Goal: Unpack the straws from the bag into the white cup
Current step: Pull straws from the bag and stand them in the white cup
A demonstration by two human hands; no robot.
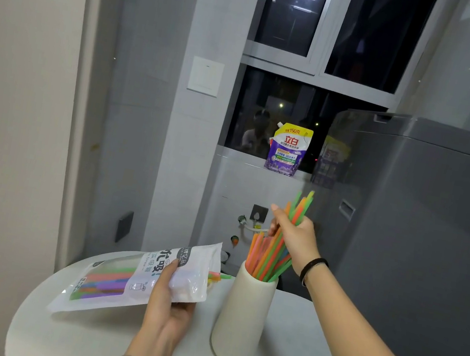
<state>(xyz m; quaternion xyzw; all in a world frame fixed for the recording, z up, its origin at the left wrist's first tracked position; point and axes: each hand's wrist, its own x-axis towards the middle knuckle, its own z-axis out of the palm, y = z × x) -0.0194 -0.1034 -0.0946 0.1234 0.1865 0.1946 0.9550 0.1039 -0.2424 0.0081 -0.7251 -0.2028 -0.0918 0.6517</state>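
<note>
Head view: a person stands at a small round table [310,332] and moves straws from a bag into a cup.
Right hand [295,238]: it is clenched around a bundle of straws [273,253], about at their middle. Below the grip, the lower ends are already inside the mouth of the white cup [243,317]; above the grip, the upper ends spread out like a fan.
Why this hold: gripping at the middle probably keeps the bundle together, so all the ends go into the narrow opening at once.
Left hand [171,301]: it grasps the bag [134,279] near the open end, thumb on top and fingers under it. The bag lies almost flat, its far corner touching the table.
Bag opening: it points toward the cup, just beside the rim, and a few straw tips [219,276] come out of it. I think this makes the next reach short.
Remaining straws: many are visible through the clear window [105,283], on the far side of the left grip.
Progress: I judge the task is only partly done.
Next step: the right hand probably needs to release the bundle.
Risk: the tall cup could tip if the straws push sideways.
</note>
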